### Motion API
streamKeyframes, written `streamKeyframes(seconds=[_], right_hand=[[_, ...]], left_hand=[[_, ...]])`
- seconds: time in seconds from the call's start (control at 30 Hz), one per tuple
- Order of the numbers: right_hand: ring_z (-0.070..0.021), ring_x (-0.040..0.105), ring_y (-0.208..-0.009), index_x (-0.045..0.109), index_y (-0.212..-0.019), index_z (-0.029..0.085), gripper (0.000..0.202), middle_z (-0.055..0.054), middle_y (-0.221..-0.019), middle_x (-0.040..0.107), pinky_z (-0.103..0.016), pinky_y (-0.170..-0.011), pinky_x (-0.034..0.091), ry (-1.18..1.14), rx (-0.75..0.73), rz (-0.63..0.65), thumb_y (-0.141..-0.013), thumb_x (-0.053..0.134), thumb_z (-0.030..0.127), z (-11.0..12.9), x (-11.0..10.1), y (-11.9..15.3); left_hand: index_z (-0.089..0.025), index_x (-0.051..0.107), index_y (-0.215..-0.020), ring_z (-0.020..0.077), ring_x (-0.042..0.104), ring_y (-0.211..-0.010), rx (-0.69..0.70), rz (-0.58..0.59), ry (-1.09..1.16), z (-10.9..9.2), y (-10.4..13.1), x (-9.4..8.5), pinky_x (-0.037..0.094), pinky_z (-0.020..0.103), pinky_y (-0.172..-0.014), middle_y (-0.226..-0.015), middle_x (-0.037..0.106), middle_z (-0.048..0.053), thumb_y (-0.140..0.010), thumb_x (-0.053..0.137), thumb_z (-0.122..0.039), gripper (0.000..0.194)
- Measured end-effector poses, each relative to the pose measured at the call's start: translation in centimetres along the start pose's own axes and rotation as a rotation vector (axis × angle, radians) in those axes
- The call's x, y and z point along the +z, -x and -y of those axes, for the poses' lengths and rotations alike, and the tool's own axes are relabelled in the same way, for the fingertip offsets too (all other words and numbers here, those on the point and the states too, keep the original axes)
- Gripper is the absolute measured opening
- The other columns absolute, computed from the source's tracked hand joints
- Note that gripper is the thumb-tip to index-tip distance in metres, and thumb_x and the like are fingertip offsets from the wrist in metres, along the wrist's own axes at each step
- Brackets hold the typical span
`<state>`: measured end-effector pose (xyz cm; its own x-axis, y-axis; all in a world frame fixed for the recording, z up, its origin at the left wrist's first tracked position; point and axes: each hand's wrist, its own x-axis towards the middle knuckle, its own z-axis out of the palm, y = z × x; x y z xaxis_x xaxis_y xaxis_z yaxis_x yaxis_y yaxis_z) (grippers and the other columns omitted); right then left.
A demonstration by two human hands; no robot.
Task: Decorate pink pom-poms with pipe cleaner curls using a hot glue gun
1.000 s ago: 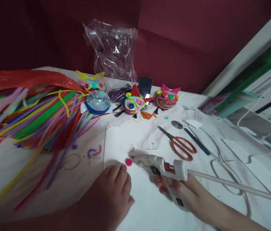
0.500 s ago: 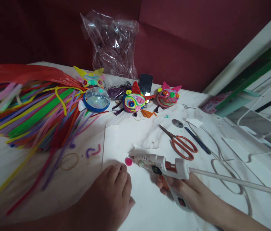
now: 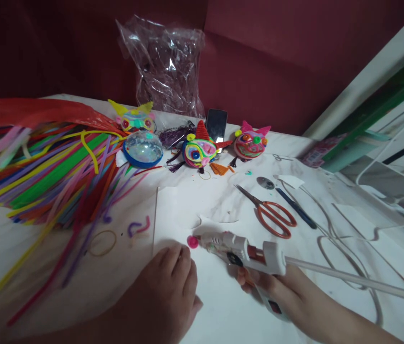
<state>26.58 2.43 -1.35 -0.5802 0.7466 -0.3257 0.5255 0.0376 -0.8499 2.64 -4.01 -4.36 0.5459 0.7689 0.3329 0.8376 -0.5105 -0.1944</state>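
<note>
My right hand (image 3: 288, 291) is wrapped round the handle of a white hot glue gun (image 3: 237, 246), with a long glue stick (image 3: 352, 279) coming out of its back. The nozzle touches, or nearly touches, a small pink coiled disc (image 3: 192, 241) on a sheet of white paper (image 3: 211, 301). My left hand (image 3: 162, 286) rests on the paper with its fingers curled and close together, knuckles up. Its fingertips lie just beside the pink disc. Whatever is under those fingers is hidden.
Orange-handled scissors (image 3: 275, 219) and a dark blue tool (image 3: 295, 208) lie right of the paper. Decorated lion-like heads (image 3: 200, 153) stand behind, near a phone (image 3: 216, 124) and a clear plastic bag (image 3: 169, 67). Pipe cleaners (image 3: 51, 181) pile up at left. A cable (image 3: 334, 258) loops at right.
The glue gun has shifted slightly down and its nozzle now meets the pink disc more closely. My left hand has hardly moved.
</note>
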Motion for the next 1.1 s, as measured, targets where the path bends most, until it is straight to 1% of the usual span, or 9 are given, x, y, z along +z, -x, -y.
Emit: streamKeyframes(seconds=[0.13,0.23,0.33,0.53,0.67,0.77,0.9,1.0,1.1], right_hand=[[-0.0136,0.047,-0.067,0.054,-0.087,0.018,0.042,-0.004,-0.08,0.056,-0.025,-0.06,0.044,0.04,-0.068,-0.008,-0.096,0.033,0.053,0.21,-0.05,0.05],[-0.0146,0.05,-0.07,0.054,-0.087,0.019,0.042,-0.004,-0.081,0.056,-0.026,-0.064,0.045,0.066,-0.117,-0.012,-0.097,0.031,0.052,0.26,-0.04,0.06],[-0.0147,0.05,-0.069,0.054,-0.088,0.02,0.039,-0.004,-0.08,0.057,-0.026,-0.06,0.045,0.066,-0.108,-0.017,-0.097,0.032,0.051,0.06,0.02,0.08],[-0.0177,0.055,-0.074,0.057,-0.084,0.02,0.037,-0.005,-0.078,0.061,-0.03,-0.069,0.05,0.098,-0.146,-0.057,-0.097,0.037,0.047,0.03,-0.04,0.15],[-0.0177,0.056,-0.074,0.057,-0.084,0.02,0.035,-0.005,-0.08,0.061,-0.03,-0.069,0.05,0.145,-0.177,-0.075,-0.097,0.036,0.045,0.43,-0.19,0.21],[-0.0169,0.055,-0.071,0.056,-0.084,0.021,0.034,-0.004,-0.079,0.061,-0.029,-0.067,0.049,0.169,-0.185,-0.067,-0.098,0.034,0.044,0.53,-0.24,0.31],[-0.0181,0.057,-0.075,0.055,-0.083,0.021,0.034,-0.005,-0.081,0.061,-0.03,-0.07,0.049,0.18,-0.187,-0.067,-0.098,0.033,0.043,0.53,-0.28,0.38],[-0.0182,0.056,-0.074,0.056,-0.083,0.021,0.035,-0.005,-0.081,0.061,-0.03,-0.069,0.05,0.185,-0.186,-0.064,-0.098,0.033,0.043,0.68,-0.29,0.29],[-0.0167,0.054,-0.07,0.057,-0.083,0.021,0.032,-0.004,-0.079,0.061,-0.029,-0.068,0.049,0.2,-0.176,-0.069,-0.097,0.037,0.041,0.79,-0.27,0.27]], left_hand=[[-0.008,0.065,-0.103,0.0287,0.059,-0.102,0.01,0.01,-0.008,-0.1,0.06,0.11,0.039,0.041,-0.094,-0.107,0.068,0.015,-0.081,0.064,-0.043,0.042],[-0.008,0.065,-0.103,0.0274,0.059,-0.102,-0.005,-0.02,-0.003,-0.06,0.03,0.07,0.039,0.04,-0.094,-0.108,0.069,0.015,-0.081,0.064,-0.042,0.041],[-0.009,0.066,-0.101,0.0267,0.06,-0.1,-0.009,-0.051,-0.005,0.02,-0.08,0.04,0.04,0.039,-0.092,-0.108,0.069,0.014,-0.08,0.065,-0.042,0.039],[-0.009,0.067,-0.101,0.0265,0.06,-0.1,-0.003,-0.059,-0.003,-0.03,-0.13,0.11,0.041,0.039,-0.092,-0.106,0.07,0.013,-0.081,0.065,-0.043,0.04],[-0.008,0.066,-0.101,0.027,0.061,-0.1,-0.023,-0.06,0.008,-0.11,-0.07,0.29,0.04,0.039,-0.093,-0.108,0.069,0.015,-0.081,0.065,-0.044,0.042],[-0.008,0.066,-0.101,0.0274,0.06,-0.1,-0.01,-0.048,-0.001,-0.05,-0.1,0.23,0.04,0.039,-0.093,-0.108,0.07,0.014,-0.082,0.063,-0.043,0.04],[-0.007,0.066,-0.102,0.0285,0.061,-0.1,0.024,-0.007,-0.006,0.02,-0.13,0.07,0.041,0.04,-0.093,-0.106,0.069,0.015,-0.081,0.064,-0.044,0.042],[-0.008,0.065,-0.103,0.028,0.06,-0.1,-0.001,-0.03,-0.003,-0.06,-0.07,0.1,0.041,0.04,-0.093,-0.107,0.069,0.014,-0.082,0.064,-0.043,0.041],[-0.008,0.065,-0.104,0.0282,0.06,-0.101,0.016,-0.017,-0.014,-0.13,-0.02,0.05,0.041,0.041,-0.093,-0.108,0.069,0.015,-0.083,0.062,-0.042,0.04]])
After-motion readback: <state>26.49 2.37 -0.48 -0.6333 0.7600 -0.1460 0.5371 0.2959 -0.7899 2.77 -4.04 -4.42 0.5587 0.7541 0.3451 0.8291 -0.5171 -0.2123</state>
